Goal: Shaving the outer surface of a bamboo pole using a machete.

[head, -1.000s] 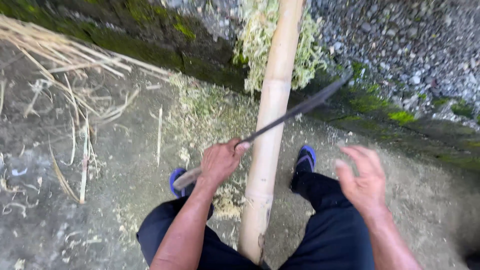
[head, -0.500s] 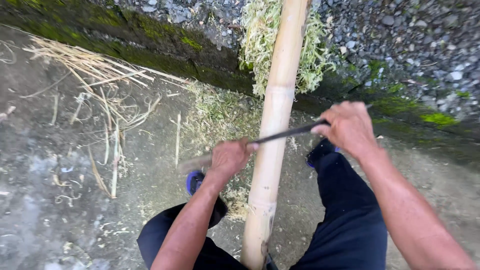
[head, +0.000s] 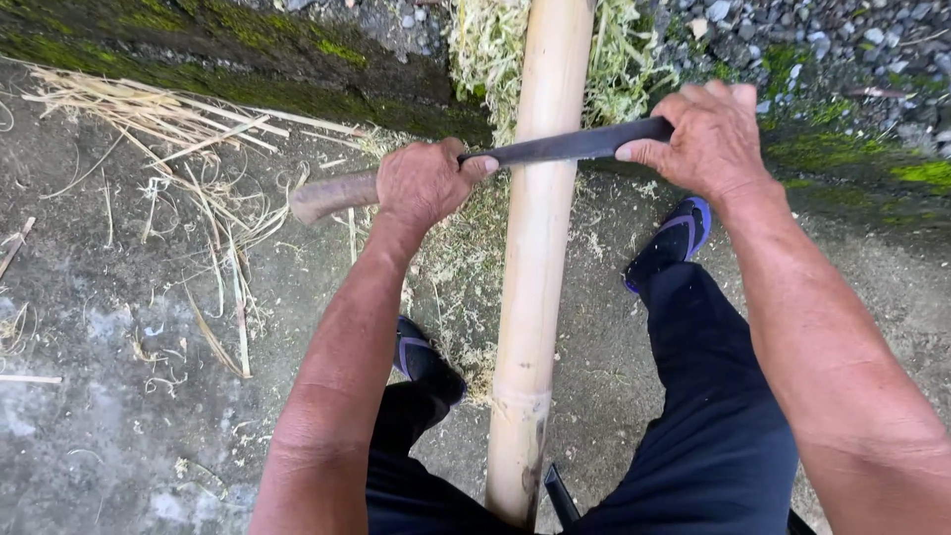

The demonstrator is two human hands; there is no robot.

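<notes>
Now, line by line from my remote seat, as I read it:

Pole: a long pale-yellow bamboo pole [head: 535,277] runs from between my legs up toward the far mossy edge of the concrete ground [head: 119,396], its near end low in the picture, its far end over a heap of pale green shavings [head: 485,50].

Blade: a long dark metal knife with a worn wooden handle [head: 555,149] lies crosswise on top of the pole, touching it.

Left hand: my left hand [head: 421,183] is closed in a full fist around the wooden handle, knuckles up, thumb pointing along the blade; the butt of the handle sticks out to the left.

Right hand: my right hand [head: 708,134] is curled over the blade's far end, fingers wrapped on the back of the steel, wrist bent down.

Arms: both forearms reach forward, one on each side of the pole, elbows apart.

Feet: blue-strapped black sandals [head: 679,238] sit on either side of the pole, black trousers [head: 713,396] around it.

Doing it well, in my judgement: keep the blade square across the pole at a shallow angle, press evenly with both hands, keep right fingertips off the cutting edge, and keep the pole pinned between the legs.

Litter: dry straw-coloured bamboo strips [head: 168,119] lie by the left edge; grey gravel [head: 852,40] lies beyond the mossy edge.
</notes>
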